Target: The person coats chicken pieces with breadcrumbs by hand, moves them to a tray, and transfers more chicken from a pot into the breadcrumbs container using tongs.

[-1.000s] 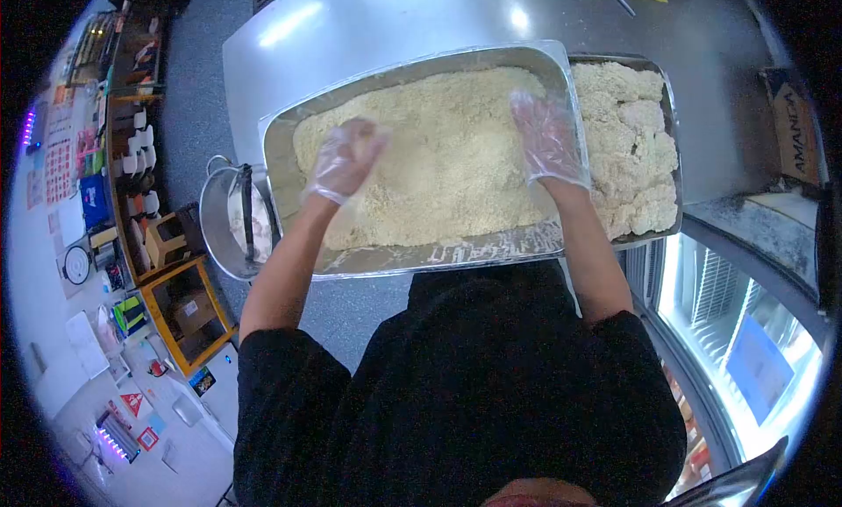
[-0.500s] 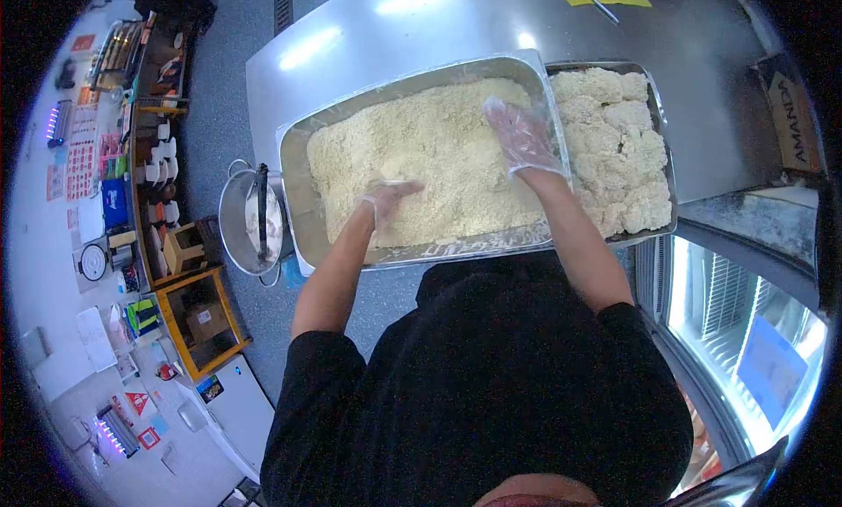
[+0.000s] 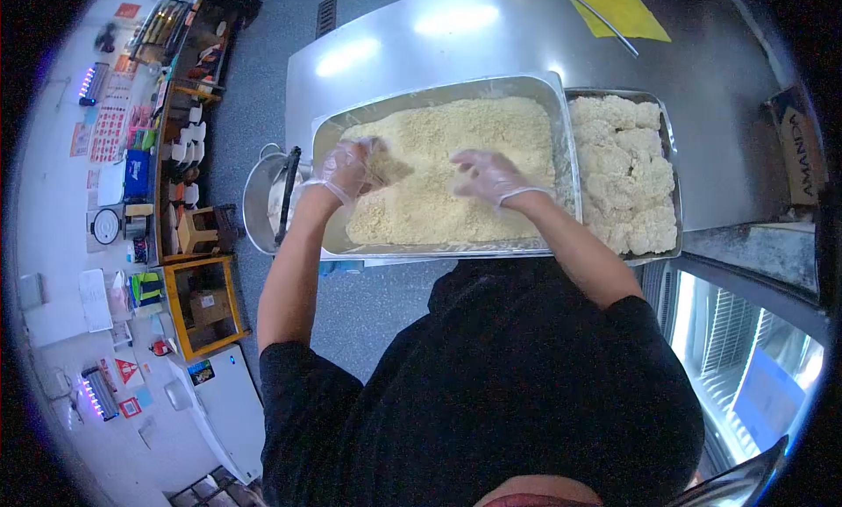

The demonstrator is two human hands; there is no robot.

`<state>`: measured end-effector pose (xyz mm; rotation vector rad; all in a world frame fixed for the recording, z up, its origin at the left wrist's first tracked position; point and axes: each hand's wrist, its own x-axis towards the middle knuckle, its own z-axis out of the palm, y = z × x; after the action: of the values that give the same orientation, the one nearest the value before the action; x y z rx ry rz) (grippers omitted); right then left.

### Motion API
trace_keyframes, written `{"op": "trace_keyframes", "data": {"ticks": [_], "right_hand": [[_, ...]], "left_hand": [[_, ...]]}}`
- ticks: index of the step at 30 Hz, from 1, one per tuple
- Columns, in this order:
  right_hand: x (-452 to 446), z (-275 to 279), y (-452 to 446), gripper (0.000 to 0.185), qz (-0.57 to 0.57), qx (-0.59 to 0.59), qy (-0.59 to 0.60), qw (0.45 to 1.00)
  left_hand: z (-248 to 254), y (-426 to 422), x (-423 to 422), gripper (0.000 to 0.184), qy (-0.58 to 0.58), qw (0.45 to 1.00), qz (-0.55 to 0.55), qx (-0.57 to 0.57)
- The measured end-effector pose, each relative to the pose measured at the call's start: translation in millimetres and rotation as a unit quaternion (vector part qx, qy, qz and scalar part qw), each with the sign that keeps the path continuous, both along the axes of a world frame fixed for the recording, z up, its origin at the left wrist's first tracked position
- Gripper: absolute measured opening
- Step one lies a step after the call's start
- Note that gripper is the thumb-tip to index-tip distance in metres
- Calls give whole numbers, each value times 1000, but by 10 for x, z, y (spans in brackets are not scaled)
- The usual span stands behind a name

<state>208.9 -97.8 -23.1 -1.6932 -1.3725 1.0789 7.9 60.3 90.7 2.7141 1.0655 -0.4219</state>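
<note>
A large metal pan (image 3: 568, 156) holds a deep bed of pale yellow breading flour (image 3: 447, 204). Over the pan's left side, my left hand (image 3: 349, 169) in a clear plastic glove has its fingers curled around a clump of the flour; whether a piece of food is inside the clump is hidden. My right hand (image 3: 493, 175), gloved too, hovers low over the middle of the flour with fingers apart and nothing in it. Beside the pan on the right, a metal tray (image 3: 674, 200) is filled with lumpy flour-coated pieces (image 3: 623, 169).
Left of the pan stands a metal pot (image 3: 256, 204) with a black handle across it. The steel table (image 3: 395, 64) extends behind, bearing a yellow sheet (image 3: 618, 7) and a thin metal rod (image 3: 605, 20). A cardboard box (image 3: 796, 147) sits at far right.
My left hand has lifted out of the flour, moving up and left, with a clump in its fingers. My right hand has shifted left and down from the pan's right edge. The view has shifted.
</note>
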Motion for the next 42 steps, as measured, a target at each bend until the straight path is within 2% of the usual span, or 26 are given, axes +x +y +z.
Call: {"op": "trace_keyframes", "data": {"ticks": [1, 3, 7, 9, 12, 13, 15, 17, 19, 20, 22, 23, 26, 27, 29, 30, 31, 32, 33, 35, 36, 37, 38, 39, 41, 42], "right_hand": [[-94, 39, 41, 52, 2, 3, -4, 1000], [-277, 109, 137, 65, 17, 130, -49, 990], [-469, 129, 432, 72, 15, 186, -20, 982], [-508, 149, 550, 64, 57, 79, 45, 994], [-560, -4, 692, 48, 64, 49, 81, 993], [-577, -7, 682, 48, 66, 46, 79, 994], [-577, 50, 660, 41, 55, 57, -11, 997], [-580, 129, 636, 42, 59, 40, -1, 997], [-561, 159, 650, 43, 61, 23, 6, 998], [-536, 175, 677, 44, 73, -27, -52, 996], [-469, 170, 714, 46, 83, -81, -115, 987], [-427, 157, 711, 51, 95, -107, -119, 983], [-367, 141, 722, 63, 116, -168, -132, 970], [-369, 196, 730, 63, 119, -171, -150, 967], [-379, 332, 765, 63, 120, -177, -175, 961], [-387, 457, 796, 62, 124, -212, -126, 961], [-399, 567, 831, 63, 126, -245, -76, 958], [-420, 653, 863, 63, 122, -245, -83, 958], [-446, 727, 886, 62, 128, -230, -97, 960], [-489, 782, 882, 63, 127, -216, -112, 961], [-509, 770, 847, 63, 85, -164, -123, 975], [-530, 752, 808, 63, 42, -111, -133, 984], [-549, 740, 783, 63, 34, -114, -133, 984], [-566, 730, 768, 65, 34, -104, -146, 983], [-599, 653, 714, 67, 28, -98, -158, 982], [-601, 550, 679, 65, 12, -65, -58, 996]], "left_hand": [[35, 7, -23, 52, -22, 998, -43, 31], [115, -15, -2, 52, -37, 998, -49, 26], [370, -167, 99, 53, -59, 997, -36, -35], [386, -191, 71, 54, -86, 995, -40, -39], [371, -172, 7, 55, -117, 991, -31, -61], [350, -149, -29, 55, -123, 989, -22, -79], [82, 7, -134, 58, -158, 985, -15, -69], [-20, 93, -247, 60, -194, 979, -8, -59], [-22, 169, -364, 66, -211, 967, 36, -138], [-141, 250, -449, 66, -216, 966, 37, -140], [-509, 403, -615, 68, -238, 926, 131, -261], [-650, 428, -670, 68, -243, 924, 130, -266], [-848, 247, -723, 68, -211, 833, 230, -457], [-914, 175, -715, 68, -216, 828, 229, -464], [-1028, 114, -712, 69, -248, 782, 206, -534], [-1146, 149, -745, 69, -254, 779, 201, -536], [-1277, 193, -776, 68, -345, 697, 149, -611], [-1397, 265, -790, 68, -425, 600, 92, -671], [-1301, 297, -718, 68, -428, 598, 86, -673], [-943, 323, -512, 67, -387, 689, 111, -603], [-866, 357, -493, 67, -384, 687, 106, -607], [-812, 380, -477, 62, -372, 763, 78, -523], [-749, 403, -459, 58, -355, 829, 49, -430], [-663, 432, -433, 58, -351, 828, 41, -434], [-468, 457, -391, 48, -254, 927, -3, -277], [-327, 449, -374, 48, -252, 926, -8, -280]]}}
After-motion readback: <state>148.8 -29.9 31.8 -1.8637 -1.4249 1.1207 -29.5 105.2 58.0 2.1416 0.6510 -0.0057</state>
